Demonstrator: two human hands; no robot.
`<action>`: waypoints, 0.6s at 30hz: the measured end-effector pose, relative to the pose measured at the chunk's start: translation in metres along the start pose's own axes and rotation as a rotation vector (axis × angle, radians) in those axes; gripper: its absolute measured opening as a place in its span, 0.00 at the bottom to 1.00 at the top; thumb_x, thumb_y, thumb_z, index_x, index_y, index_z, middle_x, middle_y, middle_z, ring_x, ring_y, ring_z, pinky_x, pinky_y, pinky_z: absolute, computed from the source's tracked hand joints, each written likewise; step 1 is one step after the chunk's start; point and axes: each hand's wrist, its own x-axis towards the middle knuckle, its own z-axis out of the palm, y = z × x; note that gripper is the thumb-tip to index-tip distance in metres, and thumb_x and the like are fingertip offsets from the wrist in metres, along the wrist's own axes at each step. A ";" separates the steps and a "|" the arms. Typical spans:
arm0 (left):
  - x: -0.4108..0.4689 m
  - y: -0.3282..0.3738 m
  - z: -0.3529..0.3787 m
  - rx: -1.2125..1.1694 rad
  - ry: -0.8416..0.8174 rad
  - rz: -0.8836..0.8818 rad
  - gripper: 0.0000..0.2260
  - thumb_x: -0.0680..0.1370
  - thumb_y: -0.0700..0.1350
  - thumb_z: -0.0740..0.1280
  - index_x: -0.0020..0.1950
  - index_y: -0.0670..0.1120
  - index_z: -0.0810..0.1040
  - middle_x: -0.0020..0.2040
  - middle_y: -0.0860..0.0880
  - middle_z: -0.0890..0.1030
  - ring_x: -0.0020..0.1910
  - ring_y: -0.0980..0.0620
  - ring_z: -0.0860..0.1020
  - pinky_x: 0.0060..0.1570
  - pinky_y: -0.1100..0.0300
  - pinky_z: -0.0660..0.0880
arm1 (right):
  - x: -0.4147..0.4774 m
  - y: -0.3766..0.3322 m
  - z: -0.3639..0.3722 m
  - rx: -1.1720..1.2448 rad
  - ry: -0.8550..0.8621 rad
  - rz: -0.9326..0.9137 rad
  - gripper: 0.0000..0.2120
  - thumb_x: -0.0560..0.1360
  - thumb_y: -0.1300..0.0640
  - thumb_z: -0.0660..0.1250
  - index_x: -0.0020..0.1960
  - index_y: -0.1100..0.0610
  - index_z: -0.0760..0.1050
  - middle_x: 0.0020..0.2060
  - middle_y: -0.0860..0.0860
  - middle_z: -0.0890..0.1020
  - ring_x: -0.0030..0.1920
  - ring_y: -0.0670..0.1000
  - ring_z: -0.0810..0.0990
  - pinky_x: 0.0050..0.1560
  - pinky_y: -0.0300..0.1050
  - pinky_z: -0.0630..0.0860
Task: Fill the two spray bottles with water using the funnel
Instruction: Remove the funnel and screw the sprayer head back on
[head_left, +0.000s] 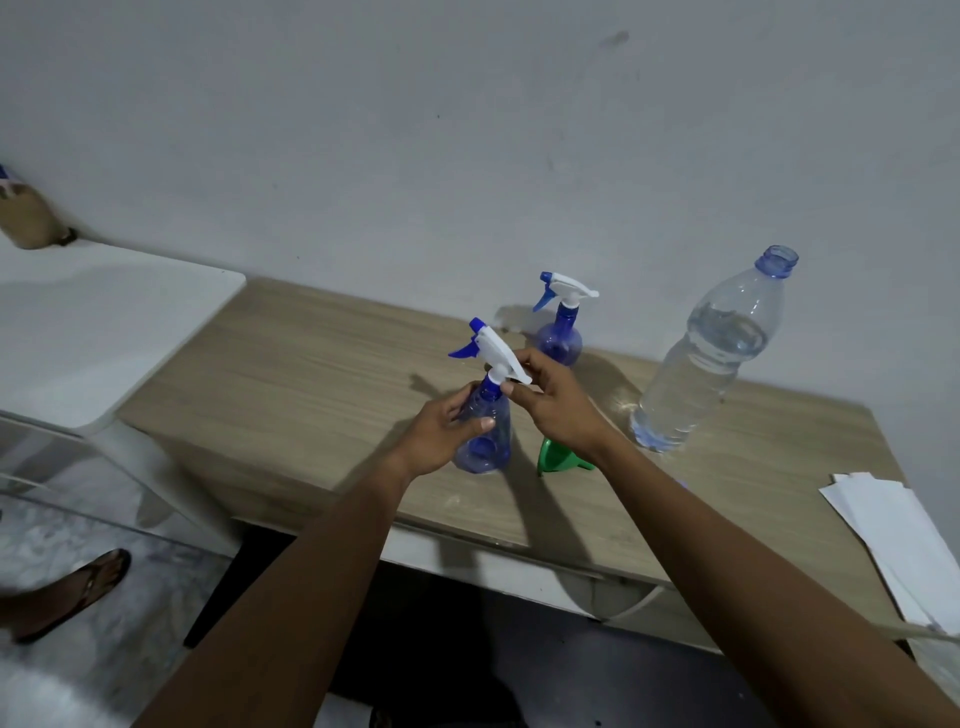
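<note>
my left hand (441, 431) grips the light, slick spray bottle (485, 431) by its body. right hand (550, 400) pinches the trigger head (493, 349) at its collar; the thin plastic likely dents, so i squeeze gently.

Two spray bottles (485, 415) (561, 332); one funnel (553, 457); one water bottle (711, 358); two hands (441, 431) (556, 400).

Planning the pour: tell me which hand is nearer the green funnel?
Right. The right hand hovers directly above the green funnel; the left hand is farther left, across the spray bottle.
</note>
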 end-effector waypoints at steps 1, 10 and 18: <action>-0.001 0.001 0.000 0.001 -0.006 0.002 0.22 0.79 0.36 0.68 0.70 0.52 0.72 0.63 0.50 0.81 0.63 0.54 0.79 0.62 0.58 0.76 | 0.000 0.000 -0.001 -0.002 -0.013 -0.001 0.13 0.80 0.61 0.68 0.64 0.57 0.76 0.56 0.55 0.82 0.57 0.56 0.81 0.61 0.53 0.78; -0.002 0.003 0.002 -0.001 0.009 -0.009 0.22 0.79 0.33 0.67 0.72 0.45 0.70 0.61 0.51 0.81 0.60 0.56 0.80 0.56 0.65 0.77 | 0.009 0.001 -0.002 -0.052 -0.064 -0.029 0.13 0.76 0.64 0.73 0.59 0.61 0.77 0.51 0.49 0.84 0.51 0.42 0.82 0.54 0.33 0.76; -0.004 0.006 0.001 0.010 -0.005 -0.011 0.23 0.79 0.34 0.67 0.74 0.45 0.69 0.62 0.50 0.81 0.60 0.58 0.80 0.55 0.67 0.77 | 0.017 0.001 -0.005 -0.162 -0.115 -0.060 0.11 0.77 0.61 0.73 0.59 0.56 0.81 0.49 0.45 0.85 0.47 0.36 0.80 0.50 0.28 0.73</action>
